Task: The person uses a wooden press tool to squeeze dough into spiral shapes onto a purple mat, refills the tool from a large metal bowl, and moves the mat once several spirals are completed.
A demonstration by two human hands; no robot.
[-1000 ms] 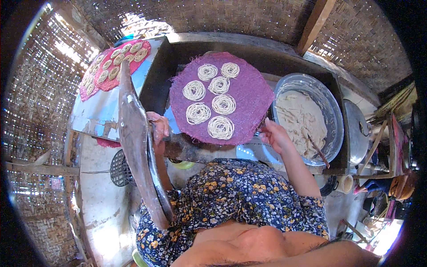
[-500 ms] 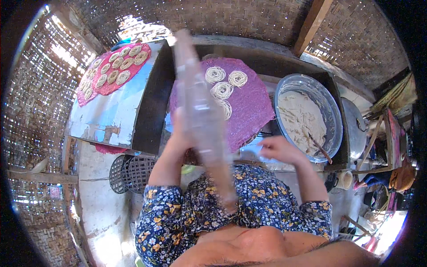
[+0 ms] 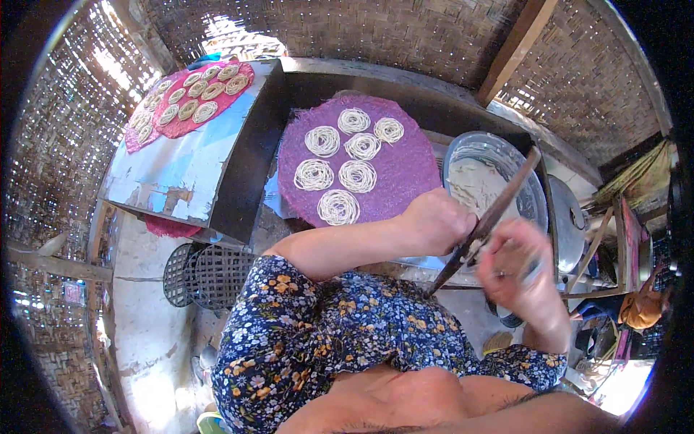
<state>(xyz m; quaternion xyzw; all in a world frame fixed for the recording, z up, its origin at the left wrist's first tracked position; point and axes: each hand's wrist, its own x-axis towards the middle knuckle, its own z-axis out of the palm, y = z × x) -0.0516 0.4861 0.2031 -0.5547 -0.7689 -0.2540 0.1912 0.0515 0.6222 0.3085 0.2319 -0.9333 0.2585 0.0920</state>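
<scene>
Walls: woven bamboo matting (image 3: pixel 376 29) closes in the space on every side, with a wooden post (image 3: pixel 517 47) leaning across the upper right.
Side table: a metal-topped table (image 3: pixel 181 166) at the left carries a red mat (image 3: pixel 191 98) crowded with small noodle coils.
Purple mat: a round woven mat (image 3: pixel 405 166) lies on the dark counter (image 3: pixel 253 159), holding seven noodle nests (image 3: pixel 338 207) (each apart from the next).
Basin: a large metal basin (image 3: pixel 538 210) stands just right of the purple mat, with pale dough (image 3: pixel 473 188) inside; the lever and both hands cover much of it.
Baskets: dark wire baskets (image 3: pixel 206 275) sit on the floor below the table.
Lever: a long dark wooden lever (image 3: pixel 499 206) slants over the basin, its lower end between the hands.
Left hand: the left hand (image 3: pixel 434 220) is curled in a fist around the lever.
Right hand: the right hand (image 3: pixel 517 271) is blurred, fingers bent near the lever's lower end; whether it grips I cannot tell.
</scene>
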